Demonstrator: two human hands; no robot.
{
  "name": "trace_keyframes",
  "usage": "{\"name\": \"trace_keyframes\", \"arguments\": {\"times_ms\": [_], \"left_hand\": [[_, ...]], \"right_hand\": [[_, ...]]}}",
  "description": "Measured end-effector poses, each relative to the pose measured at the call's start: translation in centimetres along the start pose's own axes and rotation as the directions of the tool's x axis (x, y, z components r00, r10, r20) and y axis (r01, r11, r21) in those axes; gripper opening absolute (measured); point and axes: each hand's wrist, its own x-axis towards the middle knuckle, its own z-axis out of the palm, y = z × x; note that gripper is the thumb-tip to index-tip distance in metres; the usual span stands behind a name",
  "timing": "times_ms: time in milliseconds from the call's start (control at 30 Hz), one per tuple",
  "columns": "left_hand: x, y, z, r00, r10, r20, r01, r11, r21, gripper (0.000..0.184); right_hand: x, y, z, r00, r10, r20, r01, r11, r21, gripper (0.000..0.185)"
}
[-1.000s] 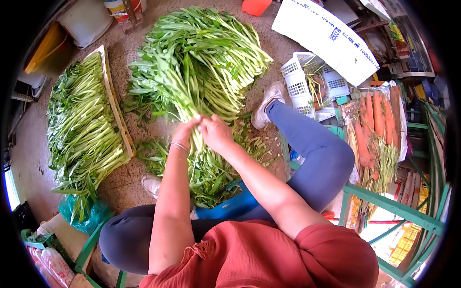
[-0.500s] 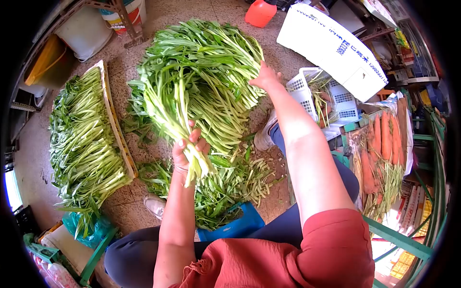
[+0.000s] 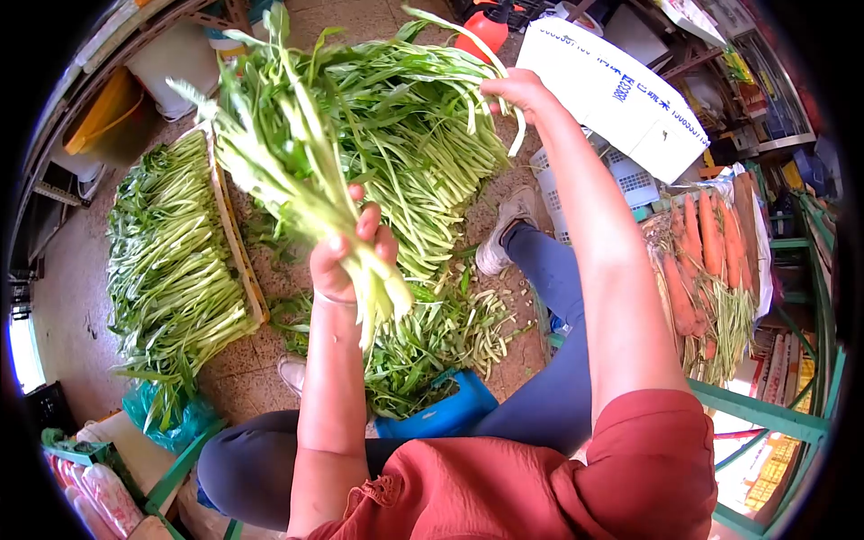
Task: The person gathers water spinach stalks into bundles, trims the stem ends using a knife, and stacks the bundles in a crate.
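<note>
My left hand (image 3: 353, 247) is wrapped round the stems of a bunch of water spinach (image 3: 283, 171), leaves pointing up and away, cut ends toward me. My right hand (image 3: 517, 94) is closed on a few long water spinach stalks (image 3: 499, 67), lifted at the far right of the heap. That big heap of water spinach (image 3: 423, 171) lies on the floor beyond my left hand, stems toward me. Closer in, trimmed leaves and stem pieces (image 3: 423, 337) are piled by a blue plastic container (image 3: 441, 409), partly under them.
On the left, more water spinach (image 3: 180, 252) lies in rows on a tray with a pale edge (image 3: 236, 234). Carrots (image 3: 711, 243) are stacked on the right, near a white basket (image 3: 634, 180) and a white carton (image 3: 612, 99). A red bottle (image 3: 483, 34) stands at the back.
My right hand has moved away from me and up, drawing stalks off the heap. My left hand has tilted the bunch to the left and raised it slightly.
</note>
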Motion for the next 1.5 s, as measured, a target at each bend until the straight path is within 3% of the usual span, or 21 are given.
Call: {"name": "trace_keyframes", "arguments": {"times_ms": [100,200,233,300,367,467,600,667,800,867,933,967,1067,1133,1200,1233,1333,1367,1400,1467,1500], "left_hand": [[-0.8,0.8,-1.5,0.962,-0.074,-0.262,0.102,0.99,0.096,0.037],[-3.1,0.7,-5.5,0.784,-0.086,-0.615,0.254,0.949,0.19,0.036],[-4.1,0.6,-7.0,0.716,-0.114,-0.688,0.324,0.928,0.183,0.036],[-5.8,0.1,-9.1,0.658,-0.171,-0.733,0.38,0.916,0.127,0.035],[-7.0,-0.8,-10.4,0.592,-0.178,-0.786,0.451,0.881,0.14,0.034],[-7.1,-1.0,-11.1,0.579,-0.233,-0.781,0.481,0.872,0.096,0.032],[-6.3,-1.5,-10.8,0.641,-0.255,-0.724,0.373,0.928,0.003,0.031],[-6.2,-1.6,-10.5,0.678,-0.245,-0.693,0.336,0.942,-0.004,0.029],[-6.0,-1.5,-9.7,0.7,-0.272,-0.66,0.304,0.95,-0.07,0.025],[-6.0,-1.8,-9.6,0.719,-0.267,-0.642,0.288,0.955,-0.074,0.024],[-6.7,-1.9,-9.7,0.726,-0.276,-0.63,0.298,0.952,-0.073,0.024],[-7.3,-2.0,-11.3,0.704,-0.251,-0.665,0.293,0.955,-0.05,0.026],[-7.7,-2.1,-10.7,0.666,-0.231,-0.709,0.308,0.951,-0.021,0.028],[-7.9,-2.3,-11.0,0.678,-0.223,-0.701,0.301,0.954,-0.013,0.03],[-7.7,-2.5,-11.2,0.685,-0.228,-0.692,0.31,0.951,-0.006,0.032],[-7.7,-2.5,-11.4,0.664,-0.235,-0.71,0.339,0.941,0.006,0.032],[-7.3,-2.3,-10.4,0.665,-0.267,-0.698,0.336,0.941,-0.041,0.037],[-7.1,-2.3,-9.8,0.749,-0.32,-0.58,0.34,0.937,-0.078,0.043],[-7.2,-2.2,-9.9,0.749,-0.338,-0.569,0.347,0.933,-0.097,0.048],[-7.7,-1.7,-10.4,0.726,-0.291,-0.622,0.356,0.934,-0.022,0.048],[-8.0,-1.0,-10.3,0.73,-0.286,-0.62,0.351,0.936,-0.018,0.049]], "right_hand": [[-3.4,2.4,3.0,0.993,0.115,-0.014,-0.109,0.968,0.227,0.023],[-3.6,11.5,7.8,0.995,0.088,0.041,-0.089,0.996,0.024,0.025],[-4.3,13.3,8.8,0.986,0.158,0.053,-0.161,0.985,0.059,0.024],[-5.4,15.2,9.5,0.967,0.245,0.069,-0.25,0.964,0.092,0.023],[-5.7,16.0,9.1,0.973,0.23,0.026,-0.225,0.91,0.349,0.024],[-6.8,14.2,7.8,0.967,0.193,-0.166,-0.142,0.95,0.277,0.022],[-8.3,11.2,6.7,0.965,0.159,-0.208,-0.138,0.984,0.112,0.019],[-10.7,8.5,7.1,0.931,0.07,-0.358,0.05,0.948,0.314,0.02],[-15.5,7.6,11.7,0.934,0.063,-0.352,0.148,0.828,0.541,0.015],[-17.8,8.3,14.9,0.966,0.101,-0.239,0.031,0.87,0.492,0.013],[-18.6,10.9,17.4,0.993,0.087,-0.078,-0.061,0.954,0.292,0.013],[-18.7,12.8,18.5,0.993,-0.062,-0.096,0.073,0.99,0.123,0.02],[-20.2,11.6,19.2,0.984,0.096,-0.149,-0.06,0.971,0.23,0.029],[-19.3,13.1,19.0,0.972,-0.111,-0.208,0.103,0.994,-0.048,0.028],[-19.5,12.7,18.9,0.963,0.041,-0.268,-0.015,0.995,0.096,0.024],[-19.3,12.9,19.1,0.947,0.015,-0.319,0.002,0.999,0.054,0.018],[-20.0,12.4,19.2,0.961,-0.134,-0.241,0.13,0.991,-0.033,0.015],[-20.2,12.2,19.2,0.965,-0.148,-0.216,0.137,0.989,-0.063,0.012],[-20.1,12.4,19.1,0.953,-0.238,-0.189,0.198,0.958,-0.209,0.013],[-19.0,13.7,19.0,0.982,-0.184,-0.052,0.19,0.965,0.182,0.015],[-19.0,11.9,17.5,0.999,-0.042,0.025,0.035,0.968,0.249,0.017]]}}
